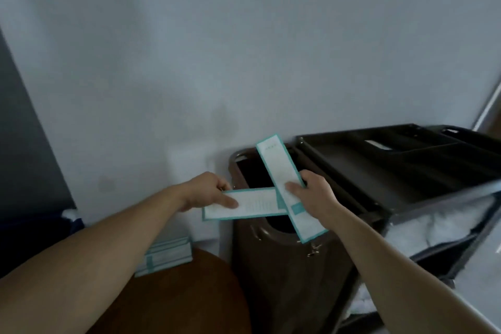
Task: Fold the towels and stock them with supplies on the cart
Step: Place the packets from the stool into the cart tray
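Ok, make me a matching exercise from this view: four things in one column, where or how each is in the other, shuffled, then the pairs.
1. left hand
2. right hand
3. stack of cards
4. white towels

A. on the brown table
B. in the cart, under its top tray
C. holds the level card
D. holds the tilted card

Pairs: 1-C, 2-D, 3-A, 4-B

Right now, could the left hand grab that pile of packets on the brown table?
Probably not straight away. The left hand pinches a white card, so it is busy. The pile lies uncovered below that arm, so the way looks free once the card is put down.
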Tool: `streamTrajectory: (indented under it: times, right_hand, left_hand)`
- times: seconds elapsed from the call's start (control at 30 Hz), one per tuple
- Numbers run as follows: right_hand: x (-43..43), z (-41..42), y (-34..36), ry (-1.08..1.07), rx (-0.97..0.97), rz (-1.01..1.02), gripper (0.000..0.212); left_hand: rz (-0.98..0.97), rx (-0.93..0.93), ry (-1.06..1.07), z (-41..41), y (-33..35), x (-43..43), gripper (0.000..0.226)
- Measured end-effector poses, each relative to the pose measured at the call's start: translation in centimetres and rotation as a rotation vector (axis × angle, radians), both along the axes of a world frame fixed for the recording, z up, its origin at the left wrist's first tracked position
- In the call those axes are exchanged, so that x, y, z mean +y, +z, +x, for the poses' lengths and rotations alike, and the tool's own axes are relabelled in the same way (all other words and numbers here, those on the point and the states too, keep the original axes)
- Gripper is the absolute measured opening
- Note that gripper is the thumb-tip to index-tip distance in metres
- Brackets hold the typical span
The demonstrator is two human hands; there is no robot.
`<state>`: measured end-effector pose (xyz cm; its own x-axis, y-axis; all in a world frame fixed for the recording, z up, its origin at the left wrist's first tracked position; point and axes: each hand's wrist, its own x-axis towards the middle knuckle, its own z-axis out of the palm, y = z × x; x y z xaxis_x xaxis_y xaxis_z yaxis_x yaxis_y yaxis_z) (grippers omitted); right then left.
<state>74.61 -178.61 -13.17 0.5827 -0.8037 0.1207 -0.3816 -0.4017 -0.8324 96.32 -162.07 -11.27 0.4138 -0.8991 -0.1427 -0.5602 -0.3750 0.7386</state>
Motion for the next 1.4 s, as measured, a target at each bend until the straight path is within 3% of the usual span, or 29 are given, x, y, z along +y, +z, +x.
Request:
streamTrajectory:
  times: [0.17,0.3,0.47,0.63,0.83,1.0,1.13,1.4]
  right_hand:
    - [-6.7,-11.8,0.4,-0.313,-0.268,0.178,0.015]
    - [-10.3,-19.6,0.6,-0.457,-0.439,0.345,0.016]
    - [-14.3,-27.4,0.8,-0.532,-0.512,0.388,0.013]
    - [-19.3,-33.2,0.0,-0.555,-0.457,0.408,0.014]
    - [-26.9,-35.0,0.1,-0.648,-0.456,0.397,0.017]
    - [-35.3,-34.8,1.5,-0.685,-0.427,0.36,0.017]
    - [-41.4,-33.6,2.5,-0.634,-0.303,0.231,0.016]
    - [-50.8,-29.3,0.2,-0.399,-0.059,0.249,0.014]
  left_hand:
    - [-0.372,0.686,0.194,-11.1,1.2,-9.6,0.024]
    - [-0.367,0.892,0.066,-23.3,0.8,-17.4,0.021]
    - [-0.331,0.917,0.018,-34.9,0.3,-25.2,0.019]
    - [-0.326,0.838,-0.041,-38.5,0.7,-31.3,0.013]
    - [-0.341,0.63,-0.077,-36.7,1.4,-40.0,0.014]
    - [-0.327,0.611,-0.047,-34.4,1.2,-48.2,0.018]
    - [-0.302,0.601,-0.065,-32.4,1.2,-53.0,0.007]
    - [-0.392,0.594,0.184,-28.7,0.4,-58.5,0.024]
